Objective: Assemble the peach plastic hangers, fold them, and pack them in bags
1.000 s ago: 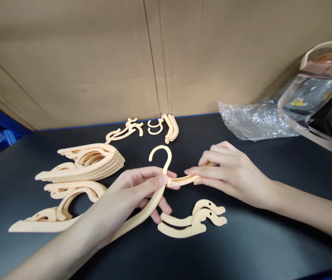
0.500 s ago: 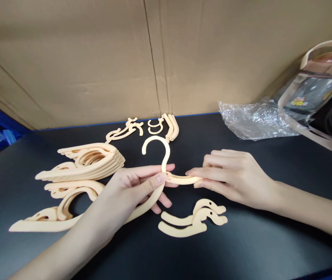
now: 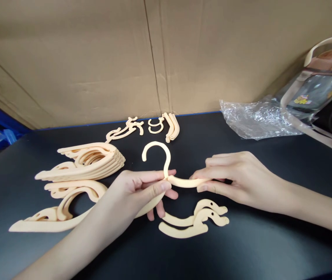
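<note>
One hanger, right hand lower than before

left grip: bare, slim-fingered | right grip: bare, slim-fingered | forearms: bare (slender, both)

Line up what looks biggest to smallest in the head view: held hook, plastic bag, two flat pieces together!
1. Plastic bag
2. Two flat pieces together
3. Held hook

Left hand pinching, right hand — likewise
</note>
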### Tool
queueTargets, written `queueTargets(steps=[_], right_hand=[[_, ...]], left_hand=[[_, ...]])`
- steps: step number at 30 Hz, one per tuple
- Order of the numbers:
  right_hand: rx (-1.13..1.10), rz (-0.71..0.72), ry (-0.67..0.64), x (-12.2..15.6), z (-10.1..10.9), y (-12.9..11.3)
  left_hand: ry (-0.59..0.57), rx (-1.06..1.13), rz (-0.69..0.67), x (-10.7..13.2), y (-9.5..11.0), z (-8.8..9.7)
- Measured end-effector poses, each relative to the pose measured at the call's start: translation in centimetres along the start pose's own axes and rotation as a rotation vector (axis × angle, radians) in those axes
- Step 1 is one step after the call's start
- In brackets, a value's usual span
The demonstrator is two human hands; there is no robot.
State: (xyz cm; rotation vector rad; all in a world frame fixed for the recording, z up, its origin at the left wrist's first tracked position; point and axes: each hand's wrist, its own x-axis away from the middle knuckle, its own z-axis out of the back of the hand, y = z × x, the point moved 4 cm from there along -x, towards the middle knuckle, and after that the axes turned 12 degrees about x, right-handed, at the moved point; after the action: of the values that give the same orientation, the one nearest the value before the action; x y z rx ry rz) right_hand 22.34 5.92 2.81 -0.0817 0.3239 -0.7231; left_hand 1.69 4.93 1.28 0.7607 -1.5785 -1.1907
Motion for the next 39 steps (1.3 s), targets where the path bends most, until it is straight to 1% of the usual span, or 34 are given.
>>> queueTargets(steps=[3,5,7,11,13,15,18,20,22,25,27,29,31,33,34,36,39], right_hand=[[0.004,0.041,-0.029,-0.3,-0.1,0.6],[0.03,0.068,0.017,-0.5,-0.1,0.9],[0.087,0.067,0.12,-0.5,0.2,1.0],[0.357,-0.05,0.43,0.0,1.5,0.4],[0.437,-0.082,0.503,0.4,1.9,-0.1],[0.412,-0.045,0.476,0.5,1.8,-0.7],[0.334,0.081,0.378,0.2,1.1,-1.6],[0.317,0.16,0.332,0.0,0.6,-2.1],[0.291,0.204,0.292,-0.2,0.3,-2.5],[0.232,0.198,0.274,-0.3,0.3,-2.5],[0.203,0.127,0.298,-0.3,0.6,-2.1],[0.152,0.016,0.299,-0.3,0.8,-1.1],[0.075,-0.103,0.246,-0.4,0.6,0.2],[0.023,-0.182,0.184,-0.4,0.2,1.4],[0.023,-0.197,0.16,-0.4,0.0,1.9],[0.066,-0.181,0.141,-0.5,-0.3,2.5],[0.19,-0.097,0.122,-0.6,-0.7,2.8]], left_hand=[[-0.022,-0.07,0.014,0.2,-0.4,-0.5],[-0.03,-0.136,0.01,0.3,-0.5,-0.8],[-0.036,-0.2,-0.003,0.4,-0.4,-1.0],[-0.033,-0.348,-0.023,0.6,0.0,-1.1],[-0.024,-0.389,-0.065,0.7,0.2,-1.2],[-0.027,-0.411,-0.129,0.8,0.4,-1.4],[-0.044,-0.5,-0.248,0.9,0.5,-1.7],[-0.037,-0.639,-0.375,1.2,0.6,-1.8],[-0.03,-0.809,-0.523,1.6,0.7,-2.0],[-0.076,-0.976,-0.681,2.2,0.6,-2.4],[-0.109,-1.008,-0.737,2.5,0.7,-2.6],[-0.108,-1.032,-0.768,2.6,0.7,-2.6],[-0.093,-1.053,-0.765,2.4,0.8,-2.5],[-0.088,-1.061,-0.751,2.1,0.8,-2.3],[-0.087,-1.067,-0.742,1.9,0.8,-2.1],[-0.075,-1.09,-0.744,1.5,0.8,-1.8],[-0.052,-1.116,-0.762,1.1,0.8,-1.2]])
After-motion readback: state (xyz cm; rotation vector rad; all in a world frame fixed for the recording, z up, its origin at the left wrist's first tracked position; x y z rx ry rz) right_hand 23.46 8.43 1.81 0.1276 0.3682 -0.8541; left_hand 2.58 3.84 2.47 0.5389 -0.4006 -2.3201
